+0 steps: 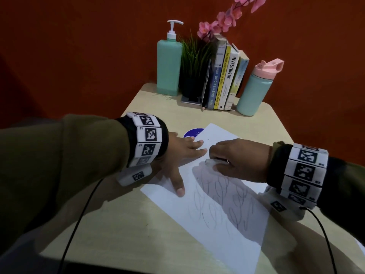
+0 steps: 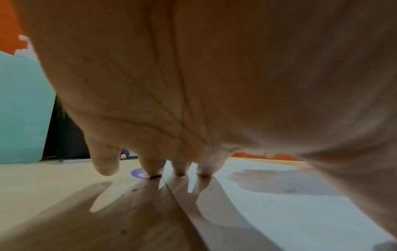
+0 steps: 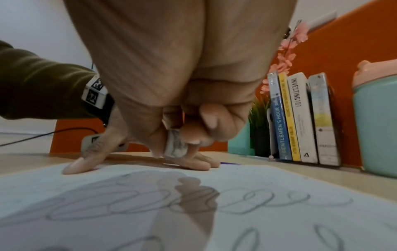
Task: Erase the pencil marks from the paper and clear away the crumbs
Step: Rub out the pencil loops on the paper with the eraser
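Note:
A white sheet of paper (image 1: 215, 210) lies slanted on the tan table, covered with looping pencil marks (image 1: 223, 202). My left hand (image 1: 183, 153) presses flat on the paper's left edge, fingers spread and thumb pointing toward me. My right hand (image 1: 233, 159) hovers just above the upper part of the sheet and pinches a white eraser (image 3: 175, 146) smudged with grey. In the right wrist view the eraser (image 3: 175, 146) hangs slightly above the paper (image 3: 214, 212), with the pencil loops (image 3: 253, 200) below and in front of it. The left wrist view shows fingertips (image 2: 180, 168) touching paper (image 2: 279, 212).
At the table's back stand a teal pump bottle (image 1: 169, 66), a potted grass plant (image 1: 194, 62), a row of books (image 1: 223, 80) and a teal flask with a pink lid (image 1: 256, 88). A blue round sticker (image 1: 192, 133) lies beside the paper's top corner. Cables trail from both wrists.

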`<state>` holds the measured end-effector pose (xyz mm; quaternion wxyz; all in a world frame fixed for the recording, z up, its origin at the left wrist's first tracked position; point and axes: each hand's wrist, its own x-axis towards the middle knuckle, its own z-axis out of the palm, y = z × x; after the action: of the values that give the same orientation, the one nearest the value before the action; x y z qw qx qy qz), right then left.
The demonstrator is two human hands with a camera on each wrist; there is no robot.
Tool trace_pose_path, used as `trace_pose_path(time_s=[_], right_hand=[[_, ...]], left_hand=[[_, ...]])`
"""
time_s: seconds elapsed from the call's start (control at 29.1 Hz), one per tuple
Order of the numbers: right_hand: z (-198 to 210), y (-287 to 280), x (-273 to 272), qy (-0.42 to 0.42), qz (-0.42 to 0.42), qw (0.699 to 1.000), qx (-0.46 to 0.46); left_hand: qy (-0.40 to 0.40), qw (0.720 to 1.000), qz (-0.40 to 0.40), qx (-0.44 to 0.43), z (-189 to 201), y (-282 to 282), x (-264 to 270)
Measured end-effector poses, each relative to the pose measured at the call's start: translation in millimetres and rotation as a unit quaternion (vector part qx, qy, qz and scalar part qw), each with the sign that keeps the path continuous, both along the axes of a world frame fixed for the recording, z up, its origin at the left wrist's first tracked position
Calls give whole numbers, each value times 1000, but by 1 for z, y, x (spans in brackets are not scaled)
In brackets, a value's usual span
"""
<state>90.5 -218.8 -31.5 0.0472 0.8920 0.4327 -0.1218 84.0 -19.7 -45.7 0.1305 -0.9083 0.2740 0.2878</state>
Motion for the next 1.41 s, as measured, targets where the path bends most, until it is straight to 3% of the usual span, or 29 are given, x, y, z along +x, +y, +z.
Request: trace_pose_path(time_s=[0.17,0.31,0.48,0.62,0.79,0.96,1.13,1.27,1.41], right_hand=[[0,15,1,-82,-25,989,-121],[-15,23,-24,-61,67,987,-132],[-4,25,5,-94,15,988,-126],[-14,30,-29,-40,106,986,-119],[-1,20,8,-107,21,984,-144],[-6,34,-30,-34,100,987,-123],[-1,23,4,-96,24,986,-137],[-8,23,-35,-3,92,987,-128],[5,10,4,-90,21,982,-165]], left_hand=[[-7,1000,-5,2,-3,0,4],[-13,1000,-8,-5,-9,3,6],[-7,1000,-12,-12,-8,2,7],[-9,1000,-4,-15,-12,5,7],[-5,1000,-1,-14,-15,6,9],[-9,1000,-5,-20,-15,6,9],[-10,1000,-6,-11,-14,5,9],[-14,1000,-7,-10,-14,5,8],[-16,1000,-8,-6,-15,5,8]])
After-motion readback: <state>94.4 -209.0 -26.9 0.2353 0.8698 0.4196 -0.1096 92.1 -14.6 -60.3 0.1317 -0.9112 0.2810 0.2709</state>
